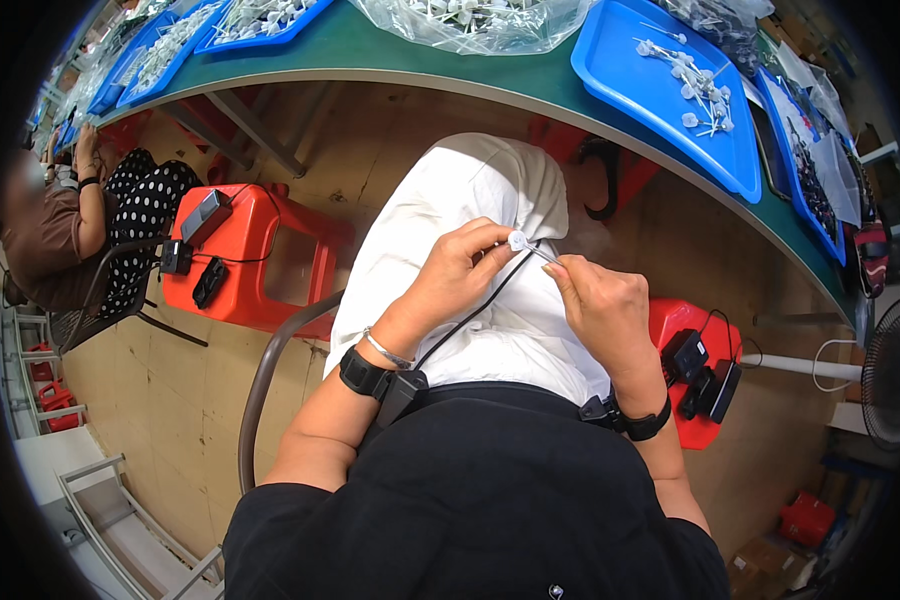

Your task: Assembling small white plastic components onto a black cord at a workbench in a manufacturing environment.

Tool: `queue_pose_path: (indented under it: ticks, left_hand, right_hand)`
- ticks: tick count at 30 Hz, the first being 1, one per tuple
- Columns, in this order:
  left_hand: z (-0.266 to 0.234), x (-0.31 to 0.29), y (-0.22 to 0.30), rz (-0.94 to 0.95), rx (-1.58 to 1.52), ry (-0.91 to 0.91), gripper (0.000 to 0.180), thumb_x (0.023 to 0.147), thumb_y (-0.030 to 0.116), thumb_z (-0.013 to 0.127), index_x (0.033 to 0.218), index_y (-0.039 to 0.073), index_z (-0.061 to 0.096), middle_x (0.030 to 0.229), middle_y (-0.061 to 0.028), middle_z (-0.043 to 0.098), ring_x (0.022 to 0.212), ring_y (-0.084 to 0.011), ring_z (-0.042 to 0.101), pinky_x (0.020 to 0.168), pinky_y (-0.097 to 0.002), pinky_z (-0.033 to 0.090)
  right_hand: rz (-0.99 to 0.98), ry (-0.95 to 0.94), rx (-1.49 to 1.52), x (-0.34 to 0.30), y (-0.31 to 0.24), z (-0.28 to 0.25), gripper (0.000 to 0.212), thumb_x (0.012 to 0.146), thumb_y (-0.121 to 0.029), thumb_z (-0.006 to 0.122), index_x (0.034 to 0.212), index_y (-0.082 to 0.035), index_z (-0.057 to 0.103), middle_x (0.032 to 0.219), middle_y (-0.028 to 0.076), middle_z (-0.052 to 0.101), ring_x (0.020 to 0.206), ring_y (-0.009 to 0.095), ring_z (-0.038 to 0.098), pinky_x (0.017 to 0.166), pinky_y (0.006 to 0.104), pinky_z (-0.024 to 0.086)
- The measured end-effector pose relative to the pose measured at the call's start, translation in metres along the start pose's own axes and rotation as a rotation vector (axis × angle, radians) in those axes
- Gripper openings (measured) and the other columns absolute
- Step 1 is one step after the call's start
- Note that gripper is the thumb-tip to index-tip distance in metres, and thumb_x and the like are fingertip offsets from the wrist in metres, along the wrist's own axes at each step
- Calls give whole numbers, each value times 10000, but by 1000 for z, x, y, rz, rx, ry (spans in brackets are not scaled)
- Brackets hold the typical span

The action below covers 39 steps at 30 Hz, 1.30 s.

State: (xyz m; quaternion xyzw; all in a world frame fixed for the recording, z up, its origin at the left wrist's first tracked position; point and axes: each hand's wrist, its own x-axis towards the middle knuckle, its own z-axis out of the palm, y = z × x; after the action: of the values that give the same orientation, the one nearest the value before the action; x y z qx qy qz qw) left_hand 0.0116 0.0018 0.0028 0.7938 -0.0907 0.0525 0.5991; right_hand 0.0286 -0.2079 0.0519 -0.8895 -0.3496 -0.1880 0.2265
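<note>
Over my lap in white trousers (475, 190), both hands hold one small piece with a pale, translucent round head (517, 241) and a thin stem. My left hand (458, 275) pinches it beside the head with thumb and forefinger. The fingers of my right hand (606, 305) are closed on the stem end, a short way to the right. Similar stemmed pieces (705, 93) lie scattered in a blue tray (620, 85) on the green table (530, 72). More of them fill a clear plastic bag (470, 40) at the far middle.
Blue trays (210, 45) of white pieces stand at the far left. A co-worker (55, 245) sits on the left. Red stools (185, 290) with black devices flank me, the right stool (695, 435) close to my elbow. A fan (888, 370) stands at right. A dark cable runs over my lap.
</note>
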Motion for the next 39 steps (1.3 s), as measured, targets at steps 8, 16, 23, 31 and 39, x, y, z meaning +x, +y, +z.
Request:
queue_pose_path:
  ticks: [8, 16, 23, 31, 39]
  left_hand:
    - [1, 0, -1, 30, 14, 21, 135, 975, 69, 678, 1079, 2, 733, 917, -63, 684, 799, -139, 606, 722, -272, 490]
    - [2, -1, 0, 43, 17, 39, 140, 979, 73, 674, 1083, 1, 734, 892, -70, 667, 795, -145, 604, 729, -271, 492]
    - [-2, -2, 2, -38, -83, -10, 172, 994, 71, 643, 1124, 7, 734, 931, -51, 674, 863, -126, 620, 788, -274, 502]
    - [-1, -2, 0, -79, -169, -80, 176, 994, 63, 631, 1121, -5, 733, 986, -58, 689, 923, -128, 636, 840, -267, 506]
    - [-3, -2, 3, -73, -119, -92, 182, 984, 50, 632, 1125, -3, 734, 971, -57, 687, 885, -124, 622, 807, -265, 498]
  right_hand:
    - [31, -31, -2, -1, -2, 0, 303, 965, -227, 697, 738, -62, 582, 550, 77, 550, 466, 263, 568, 445, 368, 415]
    - [491, -288, 557, 0, -11, -6, 269, 1005, -227, 651, 870, -4, 717, 526, 82, 546, 479, 188, 539, 476, 328, 420]
    - [319, -286, 297, 1, -6, -14, 238, 954, -258, 713, 888, -29, 728, 594, 122, 636, 504, 302, 610, 505, 368, 465]
    - [53, -58, 107, 0, -3, -3, 204, 906, -265, 749, 916, -68, 694, 644, 79, 633, 543, 265, 625, 501, 379, 470]
    - [-29, -65, -81, 3, 0, -8, 200, 897, -266, 752, 871, -88, 665, 629, 43, 582, 546, 211, 608, 489, 358, 451]
